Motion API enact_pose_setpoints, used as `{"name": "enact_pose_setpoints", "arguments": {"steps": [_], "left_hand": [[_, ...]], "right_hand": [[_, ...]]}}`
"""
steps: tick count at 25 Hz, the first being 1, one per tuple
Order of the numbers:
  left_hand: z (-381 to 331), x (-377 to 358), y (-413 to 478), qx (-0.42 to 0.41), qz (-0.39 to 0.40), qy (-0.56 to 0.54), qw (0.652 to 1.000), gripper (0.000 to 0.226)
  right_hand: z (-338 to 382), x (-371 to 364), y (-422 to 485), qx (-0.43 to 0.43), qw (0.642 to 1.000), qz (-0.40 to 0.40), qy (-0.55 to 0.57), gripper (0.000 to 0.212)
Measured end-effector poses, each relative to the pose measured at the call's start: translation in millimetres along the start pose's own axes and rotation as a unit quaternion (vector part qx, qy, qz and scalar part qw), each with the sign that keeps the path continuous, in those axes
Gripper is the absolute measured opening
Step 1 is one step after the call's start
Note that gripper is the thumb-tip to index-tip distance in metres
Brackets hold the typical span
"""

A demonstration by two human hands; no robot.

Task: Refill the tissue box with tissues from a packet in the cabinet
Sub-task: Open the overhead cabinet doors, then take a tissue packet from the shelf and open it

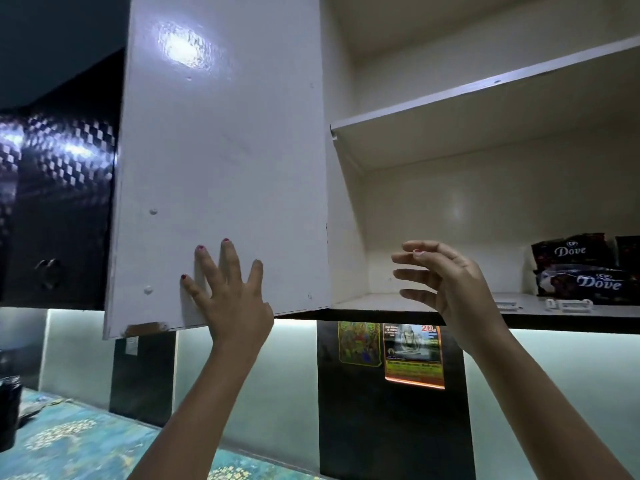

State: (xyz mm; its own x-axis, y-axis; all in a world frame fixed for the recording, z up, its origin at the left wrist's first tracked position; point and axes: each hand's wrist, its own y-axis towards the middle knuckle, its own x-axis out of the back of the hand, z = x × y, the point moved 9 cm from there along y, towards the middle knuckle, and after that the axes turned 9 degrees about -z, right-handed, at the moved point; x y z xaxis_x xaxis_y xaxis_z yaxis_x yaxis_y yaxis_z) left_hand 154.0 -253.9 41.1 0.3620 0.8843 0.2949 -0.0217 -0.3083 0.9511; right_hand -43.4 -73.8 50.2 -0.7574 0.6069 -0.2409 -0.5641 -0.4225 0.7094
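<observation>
The overhead cabinet stands open, its white door [221, 161] swung out to the left. My left hand [230, 292] lies flat against the lower inside face of that door, fingers spread. My right hand [450, 285] hovers in front of the lower shelf [381, 301], fingers curled and apart, holding nothing. On the right end of that shelf lie two dark packets marked Dove [585, 271]. No tissue box is in view.
An upper shelf [485, 98] shows nothing on it. Small white items [568, 304] lie at the lower shelf's front edge. Below hang two printed pictures [412, 355] on a dark wall panel. A patterned teal countertop [76, 441] and a dark jar [8, 410] sit at lower left.
</observation>
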Motion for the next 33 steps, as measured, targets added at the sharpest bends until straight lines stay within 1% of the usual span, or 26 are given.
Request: {"name": "enact_pose_setpoints", "arguments": {"steps": [2, 5, 6, 8, 9, 11, 14, 15, 16, 17, 18, 20, 21, 22, 23, 24, 25, 27, 29, 30, 31, 32, 33], "left_hand": [[6.3, -10.6, 5.0, 0.008, 0.001, -0.016, 1.000, 0.065], [0.4, -18.0, 5.1, 0.012, 0.000, -0.038, 0.999, 0.064], [-9.6, -18.2, 3.9, 0.003, 0.000, -0.071, 0.997, 0.065], [-41.7, -10.7, -0.6, -0.037, -0.005, -0.195, 0.980, 0.064], [-62.4, -5.3, -4.3, -0.066, -0.010, -0.267, 0.961, 0.063], [-100.5, 5.1, -13.3, -0.098, -0.008, -0.405, 0.909, 0.058], [-144.5, 11.0, -27.0, -0.074, 0.008, -0.584, 0.808, 0.049], [-156.8, 11.6, -30.4, -0.059, 0.010, -0.622, 0.780, 0.046], [-168.8, 10.6, -32.6, -0.045, 0.014, -0.648, 0.760, 0.043], [-183.0, 9.1, -33.5, -0.035, 0.024, -0.668, 0.743, 0.041], [-197.4, 7.0, -34.2, -0.031, 0.035, -0.687, 0.725, 0.040], [-228.3, 4.0, -34.8, -0.024, 0.050, -0.723, 0.688, 0.041], [-240.6, 2.4, -33.6, -0.017, 0.053, -0.737, 0.674, 0.042], [-252.5, 0.6, -31.7, -0.009, 0.053, -0.747, 0.663, 0.043], [-262.5, -1.3, -29.8, 0.001, 0.050, -0.753, 0.656, 0.042], [-274.2, -3.4, -27.5, 0.010, 0.049, -0.759, 0.649, 0.040], [-285.0, -5.1, -25.2, 0.019, 0.051, -0.764, 0.643, 0.038], [-304.6, -6.5, -20.6, 0.030, 0.064, -0.772, 0.632, 0.038], [-319.2, -5.9, -19.3, 0.034, 0.075, -0.776, 0.625, 0.038], [-324.1, -5.8, -20.5, 0.037, 0.081, -0.779, 0.621, 0.038], [-328.0, -6.4, -23.0, 0.041, 0.091, -0.784, 0.613, 0.038], [-330.7, -7.4, -26.9, 0.051, 0.107, -0.795, 0.596, 0.038], [-332.4, -8.9, -31.9, 0.071, 0.125, -0.810, 0.568, 0.038]], "right_hand": [[-8.5, -4.3, 5.2, 0.002, 1.000, -0.002, -0.008, 0.021], [-23.7, -8.7, 11.9, 0.003, 1.000, -0.005, -0.019, 0.020], [-29.9, -8.0, 13.8, 0.001, 1.000, -0.010, -0.023, 0.020], [-43.1, -1.8, 18.3, -0.003, 0.999, -0.025, -0.040, 0.018], [-48.1, 5.6, 20.3, -0.004, 0.998, -0.038, -0.053, 0.018], [-52.2, 27.8, 22.1, 0.001, 0.994, -0.065, -0.087, 0.016], [-47.6, 82.0, 26.7, 0.007, 0.980, -0.124, -0.155, 0.015], [-43.1, 105.1, 31.3, 0.005, 0.973, -0.149, -0.177, 0.017], [-36.9, 129.4, 37.9, 0.007, 0.963, -0.179, -0.202, 0.019], [-30.0, 157.6, 45.5, 0.013, 0.945, -0.222, -0.240, 0.019], [-22.8, 187.2, 53.0, 0.023, 0.917, -0.273, -0.289, 0.018], [-11.4, 249.5, 72.0, 0.027, 0.838, -0.355, -0.413, 0.017], [-10.0, 275.5, 83.1, 0.009, 0.801, -0.377, -0.466, 0.021], [-11.6, 299.2, 95.7, -0.020, 0.773, -0.385, -0.504, 0.032], [-17.0, 319.0, 106.5, -0.069, 0.759, -0.385, -0.521, 0.050], [-24.2, 336.6, 119.3, -0.114, 0.754, -0.369, -0.532, 0.064], [-31.4, 346.8, 131.2, -0.150, 0.753, -0.336, -0.545, 0.064], [-42.2, 348.7, 146.7, -0.203, 0.752, -0.268, -0.568, 0.047], [-45.1, 344.2, 150.4, -0.227, 0.759, -0.247, -0.558, 0.039], [-46.3, 344.5, 152.4, -0.234, 0.778, -0.250, -0.527, 0.038], [-47.0, 343.0, 153.6, -0.231, 0.808, -0.260, -0.476, 0.037], [-47.0, 338.9, 155.3, -0.213, 0.843, -0.269, -0.413, 0.037], [-42.8, 332.2, 158.5, -0.174, 0.879, -0.279, -0.346, 0.039]]}}
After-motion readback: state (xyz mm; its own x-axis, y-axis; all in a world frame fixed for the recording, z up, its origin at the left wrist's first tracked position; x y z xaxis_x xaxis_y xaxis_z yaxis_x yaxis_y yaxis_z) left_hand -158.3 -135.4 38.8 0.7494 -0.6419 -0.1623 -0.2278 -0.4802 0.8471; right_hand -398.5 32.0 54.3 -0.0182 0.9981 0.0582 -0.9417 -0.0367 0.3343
